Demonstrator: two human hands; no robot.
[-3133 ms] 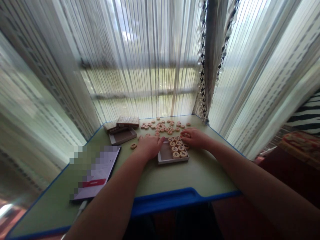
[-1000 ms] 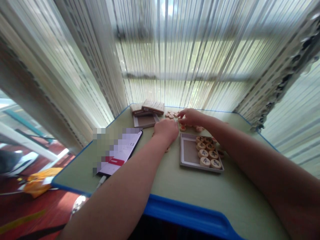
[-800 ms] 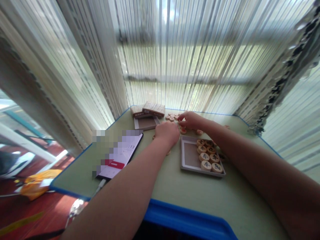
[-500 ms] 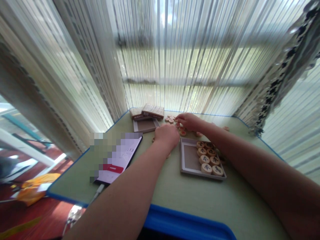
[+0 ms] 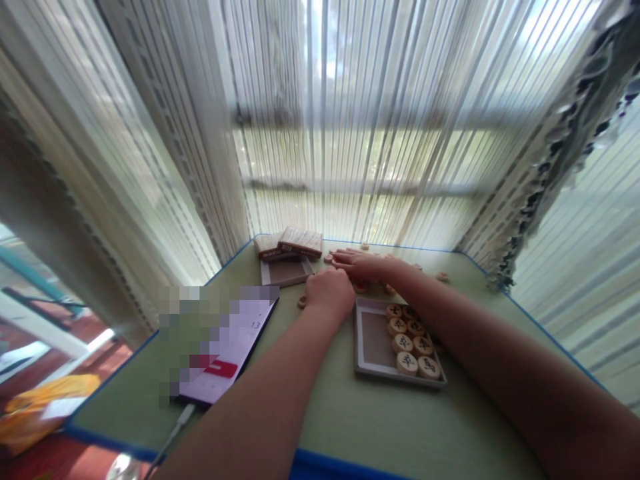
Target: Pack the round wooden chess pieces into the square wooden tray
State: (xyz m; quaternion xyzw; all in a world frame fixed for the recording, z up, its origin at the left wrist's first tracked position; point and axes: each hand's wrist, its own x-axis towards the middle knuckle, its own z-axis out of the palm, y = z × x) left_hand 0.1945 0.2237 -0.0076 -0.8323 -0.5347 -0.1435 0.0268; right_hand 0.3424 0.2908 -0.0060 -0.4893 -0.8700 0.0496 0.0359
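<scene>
Wooden xiangqi discs [image 5: 407, 363] lie flat in the right half of a shallow tray [image 5: 361, 353], carved characters up, on a green table [image 5: 350, 420]. The tray's long side runs near to far. The discs look stiff, fairly light and smooth, so a pinch across the rim between thumb and fingertip seems the surest hold; the polished faces may slip. Being round, they have no long axis, and only their characters give a direction.

The right hand [image 5: 365, 267] lies low and flat at the far side of the tray, fingers slightly spread and pointing left, with no clear pinch. Loose discs [image 5: 359, 287] sit just beneath it. The left hand [image 5: 327, 295] is curled knuckles-up beside it, its fingertips hidden, so whether it pinches anything cannot be told. Another disc [image 5: 302, 302] lies just to its left, near an open box tray [image 5: 286, 275].
</scene>
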